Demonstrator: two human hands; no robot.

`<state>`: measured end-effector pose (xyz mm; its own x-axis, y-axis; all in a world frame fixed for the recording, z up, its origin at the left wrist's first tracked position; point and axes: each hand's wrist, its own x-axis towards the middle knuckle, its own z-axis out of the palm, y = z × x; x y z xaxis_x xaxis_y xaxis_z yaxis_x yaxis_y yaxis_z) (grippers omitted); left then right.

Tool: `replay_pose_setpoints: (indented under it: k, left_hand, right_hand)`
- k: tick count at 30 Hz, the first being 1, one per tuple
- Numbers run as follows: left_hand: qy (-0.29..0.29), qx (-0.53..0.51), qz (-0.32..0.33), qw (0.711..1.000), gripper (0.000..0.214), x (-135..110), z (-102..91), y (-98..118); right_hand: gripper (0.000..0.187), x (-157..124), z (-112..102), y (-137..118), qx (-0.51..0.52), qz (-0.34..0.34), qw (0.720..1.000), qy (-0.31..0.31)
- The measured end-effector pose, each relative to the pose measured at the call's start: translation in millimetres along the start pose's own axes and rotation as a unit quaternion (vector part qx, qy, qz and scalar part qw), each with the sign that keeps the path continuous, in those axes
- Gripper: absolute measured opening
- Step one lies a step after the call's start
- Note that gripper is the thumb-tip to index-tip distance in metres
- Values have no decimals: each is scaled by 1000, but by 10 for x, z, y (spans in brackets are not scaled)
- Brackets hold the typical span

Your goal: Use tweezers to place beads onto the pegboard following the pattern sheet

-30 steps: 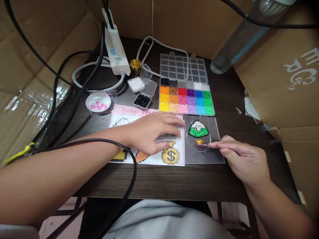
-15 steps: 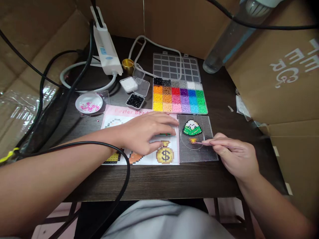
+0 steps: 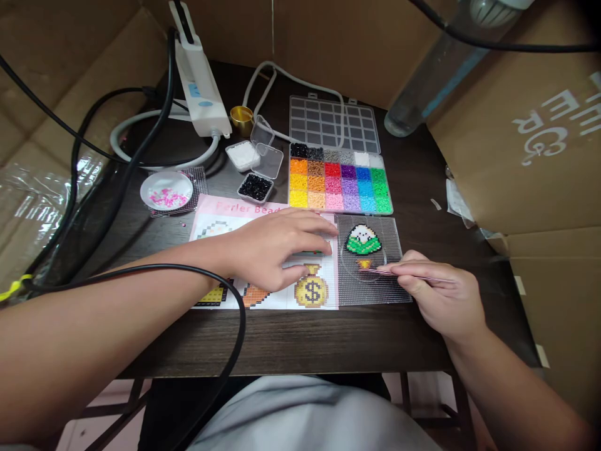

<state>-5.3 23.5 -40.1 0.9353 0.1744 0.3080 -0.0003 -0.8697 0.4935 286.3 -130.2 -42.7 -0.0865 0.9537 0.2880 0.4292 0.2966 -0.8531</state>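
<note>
Table: dark wood grain. Right hand, near right: grip pinched on slim metallic tweezers, tip at the low edge of a small yellow-brown bead piece; can't tell if touching. Piece sits on a clear pegboard, fine peg texture, just nearer than the black-edged, rounded-triangle bead piece, white over green. Left hand: grip wide, fingers spread on the paper pattern sheet, left of the pegboard. Farther: gridded plastic bead case, colours sorted; left of it, square clear box of black beads; far left, round white dish, pink and white beads. Beyond: shiny gold cup.

Writing: "$" on the sheet's money bag; "Perler Bead" along its far edge, rest covered; white capitals incl. E and R on right-hand cardboard.
</note>
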Motion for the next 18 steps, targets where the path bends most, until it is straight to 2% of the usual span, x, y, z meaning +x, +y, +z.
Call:
replay_pose_setpoints:
  k: [18]
  left_hand:
    - [0, -24, 2, 1000, 41, 12, -5, 9]
  right_hand:
    - [39, -38, -23, 31, -4, -4, 1000, -7]
